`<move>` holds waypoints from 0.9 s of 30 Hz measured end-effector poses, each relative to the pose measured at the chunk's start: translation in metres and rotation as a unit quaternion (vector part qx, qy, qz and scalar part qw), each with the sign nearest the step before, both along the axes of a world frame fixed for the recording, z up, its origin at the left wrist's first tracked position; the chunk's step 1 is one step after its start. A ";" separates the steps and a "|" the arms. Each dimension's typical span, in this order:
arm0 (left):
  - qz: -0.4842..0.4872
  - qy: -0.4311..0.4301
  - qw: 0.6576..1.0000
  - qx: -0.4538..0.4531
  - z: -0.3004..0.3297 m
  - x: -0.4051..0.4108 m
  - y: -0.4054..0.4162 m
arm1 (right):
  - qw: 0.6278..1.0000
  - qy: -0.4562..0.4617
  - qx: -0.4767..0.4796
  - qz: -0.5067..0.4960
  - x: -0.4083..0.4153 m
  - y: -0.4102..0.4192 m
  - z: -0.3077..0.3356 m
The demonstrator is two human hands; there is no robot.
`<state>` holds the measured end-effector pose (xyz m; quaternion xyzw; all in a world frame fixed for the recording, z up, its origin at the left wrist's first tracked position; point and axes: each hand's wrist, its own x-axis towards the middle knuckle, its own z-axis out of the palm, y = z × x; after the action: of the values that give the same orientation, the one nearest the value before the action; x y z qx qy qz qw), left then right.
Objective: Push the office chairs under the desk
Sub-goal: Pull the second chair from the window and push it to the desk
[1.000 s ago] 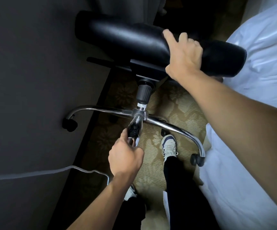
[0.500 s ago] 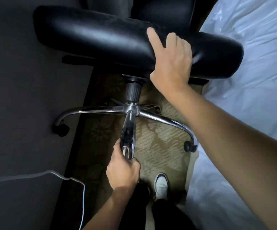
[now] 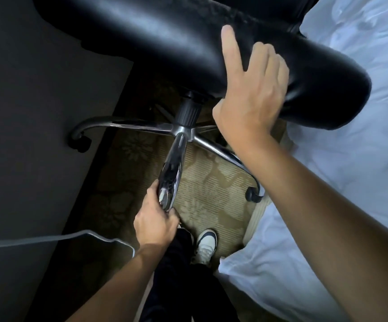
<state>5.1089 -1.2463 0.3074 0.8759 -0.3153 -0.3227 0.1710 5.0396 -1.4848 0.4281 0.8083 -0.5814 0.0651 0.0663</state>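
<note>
- A black padded office chair [image 3: 165, 47] fills the frame from about ten o'clock to three o'clock; its top and far side are cut off by the upper edge.
- The right hand [image 3: 253, 89] lies flat against the cushion's near edge at about one o'clock, fingers spread wide, index finger pointing up; its palm side is hidden against the padding.
- Under the cushion a black column drops to a chrome star base [image 3: 183, 133] near the centre of the frame.
- The left hand [image 3: 155, 221], at about six o'clock, is closed around the tip of the chrome leg [image 3: 171, 173] that points toward the viewer; the caster on that leg is hidden by the fingers.
- One caster [image 3: 80, 142] shows at nine o'clock, in shadow against the dark desk panel [image 3: 37, 112] that covers the left side; another [image 3: 253, 194] sits at four o'clock beside the white bedding [image 3: 351, 159].
- Any legs on the far side are hidden behind the column and cushion.
- A pale cable [image 3: 49, 240] crosses the dark panel at about eight o'clock.
- A white shoe [image 3: 205, 247] stands on patterned carpet [image 3: 211, 182] at six o'clock; the other foot is hidden by the left arm.
</note>
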 end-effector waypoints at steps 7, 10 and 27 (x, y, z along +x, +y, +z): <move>-0.001 0.071 0.997 -0.003 -0.013 -0.003 0.048 | 0.999 0.010 -0.003 0.031 -0.012 0.060 -0.002; -0.024 0.094 0.995 0.035 -0.015 -0.005 0.063 | 0.999 0.008 0.013 0.052 -0.020 0.084 -0.001; -0.128 0.069 0.964 0.222 -0.025 0.000 0.121 | 0.993 -0.004 -0.085 0.083 -0.049 0.201 -0.063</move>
<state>5.1093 -1.1251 0.2829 0.8196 -0.3328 -0.4638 -0.0494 4.9907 -1.2842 0.3654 0.8449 -0.5049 0.1229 0.1267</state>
